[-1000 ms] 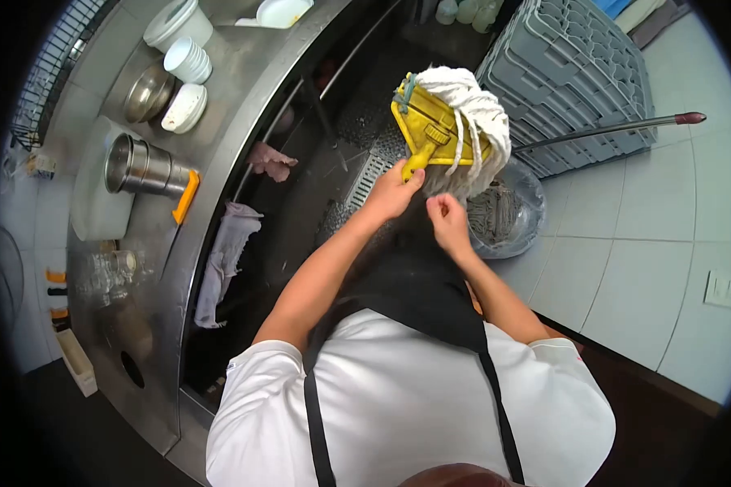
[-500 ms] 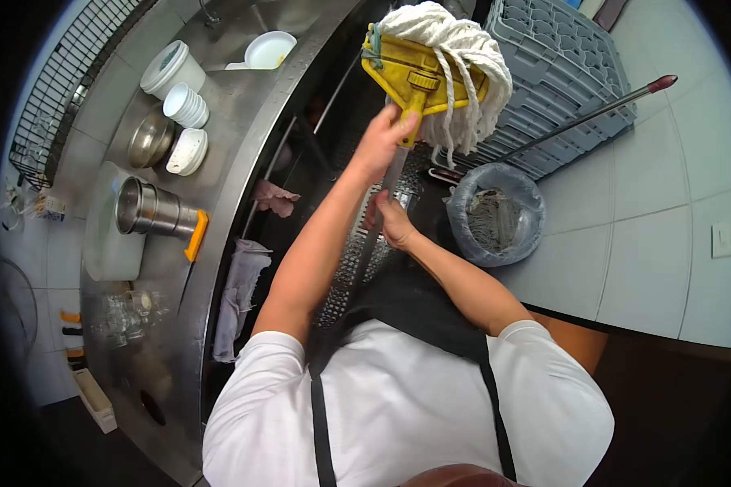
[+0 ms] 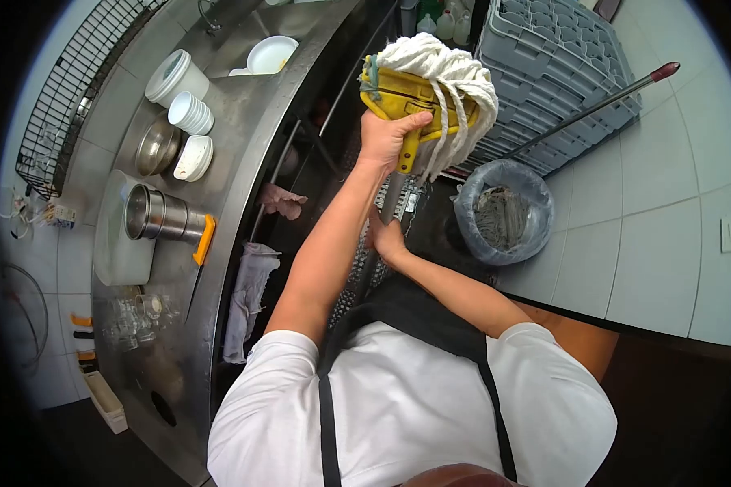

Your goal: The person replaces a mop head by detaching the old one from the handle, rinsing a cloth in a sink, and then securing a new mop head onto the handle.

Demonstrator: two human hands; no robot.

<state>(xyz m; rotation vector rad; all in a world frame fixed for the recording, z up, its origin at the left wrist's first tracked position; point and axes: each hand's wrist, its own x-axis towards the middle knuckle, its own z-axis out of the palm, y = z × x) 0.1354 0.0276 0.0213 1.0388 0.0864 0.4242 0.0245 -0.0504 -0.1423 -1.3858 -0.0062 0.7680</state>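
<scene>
A mop (image 3: 443, 61) with white cotton strands in a yellow plastic clamp is held head-up in front of me. My left hand (image 3: 386, 140) grips the clamp at its lower left, with the thumb lying across its middle. Lower down, my right hand (image 3: 387, 242) is wrapped around the grey mop handle (image 3: 393, 199); its fingers are partly hidden. White strands hang over the clamp's front and right side. The lower part of the handle runs down toward my black apron (image 3: 406, 312).
On my left is a steel counter (image 3: 244, 174) with tubs, bowls, steel pots and a knife (image 3: 204, 241). To the right stand a lined bin (image 3: 503, 166) with grey mop strands inside, stacked grey crates (image 3: 536, 89) and a leaning pole (image 3: 601, 105). A perforated mat covers the floor.
My left hand has moved up from the clamp's neck onto its body. The mop head has come down slightly, nearer to me. My right hand stays on the handle, a little lower.
</scene>
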